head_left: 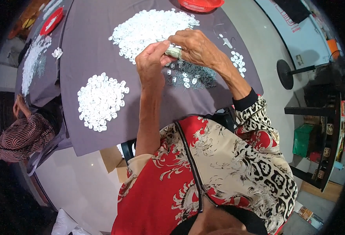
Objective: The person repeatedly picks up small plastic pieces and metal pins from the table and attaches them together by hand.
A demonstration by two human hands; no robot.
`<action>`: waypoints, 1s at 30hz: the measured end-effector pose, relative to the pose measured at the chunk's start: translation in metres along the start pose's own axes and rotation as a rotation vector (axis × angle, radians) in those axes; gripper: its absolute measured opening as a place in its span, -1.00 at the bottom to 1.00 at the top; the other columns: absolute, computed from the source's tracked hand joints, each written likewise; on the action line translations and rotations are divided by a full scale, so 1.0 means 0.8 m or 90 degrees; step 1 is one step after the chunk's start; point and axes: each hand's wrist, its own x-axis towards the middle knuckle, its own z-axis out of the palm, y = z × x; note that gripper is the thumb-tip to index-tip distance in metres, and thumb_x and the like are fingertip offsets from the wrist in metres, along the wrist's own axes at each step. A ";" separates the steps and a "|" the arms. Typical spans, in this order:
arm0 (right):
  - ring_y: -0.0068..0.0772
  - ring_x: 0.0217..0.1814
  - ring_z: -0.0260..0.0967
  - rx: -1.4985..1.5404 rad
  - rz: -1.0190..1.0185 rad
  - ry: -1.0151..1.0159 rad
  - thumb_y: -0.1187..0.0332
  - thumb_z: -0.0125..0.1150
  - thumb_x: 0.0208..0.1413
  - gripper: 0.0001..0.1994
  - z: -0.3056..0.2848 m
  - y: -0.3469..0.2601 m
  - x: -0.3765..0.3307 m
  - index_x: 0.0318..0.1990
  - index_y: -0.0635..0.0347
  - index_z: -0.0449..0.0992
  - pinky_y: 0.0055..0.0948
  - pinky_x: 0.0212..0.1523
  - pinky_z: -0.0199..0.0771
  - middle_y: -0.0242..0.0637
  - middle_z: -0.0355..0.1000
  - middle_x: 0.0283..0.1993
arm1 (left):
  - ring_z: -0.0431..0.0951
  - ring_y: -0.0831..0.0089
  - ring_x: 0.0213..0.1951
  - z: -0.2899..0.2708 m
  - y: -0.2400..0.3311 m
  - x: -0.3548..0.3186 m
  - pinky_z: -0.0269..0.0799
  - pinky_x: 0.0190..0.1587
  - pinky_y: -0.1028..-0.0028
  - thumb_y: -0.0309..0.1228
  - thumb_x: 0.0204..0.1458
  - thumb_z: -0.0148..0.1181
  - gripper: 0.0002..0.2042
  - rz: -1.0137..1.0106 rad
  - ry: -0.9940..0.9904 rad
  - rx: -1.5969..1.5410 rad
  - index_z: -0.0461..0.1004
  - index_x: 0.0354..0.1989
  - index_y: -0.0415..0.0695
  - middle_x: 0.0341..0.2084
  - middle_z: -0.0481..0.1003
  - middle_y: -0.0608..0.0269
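My left hand [151,58] and my right hand [194,46] meet above a grey cloth-covered table [86,47]. Together they pinch a small pale, greenish-white bundle [174,52] between the fingertips. Right below the hands lies a heap of thin dark metal pins [198,78] with a few small white plastic pieces [186,80] mixed in. A large pile of white plastic pieces [151,27] spreads behind the hands. A second round pile of white pieces [101,101] lies to the left near the table's front edge.
A small group of white pieces [238,62] sits right of my right forearm. A red basket [200,4] stands at the far edge. On the left a second table holds a white heap [33,60] and a red dish [52,20]; a person in a striped top [23,135] sits there.
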 end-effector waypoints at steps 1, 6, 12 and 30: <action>-0.12 -0.46 0.28 0.000 0.001 0.001 0.49 0.11 -0.25 -0.77 0.000 0.002 0.000 -0.32 0.30 0.40 -0.25 -0.41 0.28 -0.18 0.31 -0.54 | 0.46 0.51 -0.52 0.000 -0.001 0.001 0.44 -0.46 0.60 -0.47 -0.10 0.10 -0.77 -0.006 -0.004 -0.001 0.39 -0.36 -0.45 -0.54 0.44 0.12; -0.13 -0.47 0.29 0.005 -0.031 0.001 0.51 0.10 -0.25 -0.79 -0.001 0.004 0.000 -0.35 0.32 0.40 -0.24 -0.42 0.28 -0.19 0.30 -0.55 | 0.47 0.49 -0.53 0.000 0.000 -0.001 0.46 -0.45 0.59 -0.47 -0.09 0.10 -0.78 -0.016 -0.002 0.008 0.39 -0.37 -0.45 -0.53 0.44 0.11; -0.15 -0.45 0.34 0.015 -0.020 0.013 0.51 0.12 -0.23 -0.73 0.008 0.010 -0.001 -0.26 0.29 0.43 -0.30 -0.44 0.34 -0.17 0.37 -0.51 | 0.48 0.47 -0.51 -0.010 -0.005 0.005 0.46 -0.44 0.57 -0.45 -0.07 0.09 -0.76 -0.028 -0.007 0.011 0.39 -0.35 -0.45 -0.52 0.45 0.10; -0.21 -0.33 0.45 0.138 0.280 -0.164 0.65 -0.06 -0.26 -0.68 0.094 0.052 -0.041 -0.27 0.30 0.49 -0.37 -0.27 0.47 -0.06 0.47 -0.37 | 0.36 0.59 -0.59 -0.214 0.038 -0.036 0.26 -0.52 0.61 -0.39 -0.11 0.16 -0.80 0.044 0.337 0.566 0.50 -0.40 -0.31 -0.63 0.43 0.29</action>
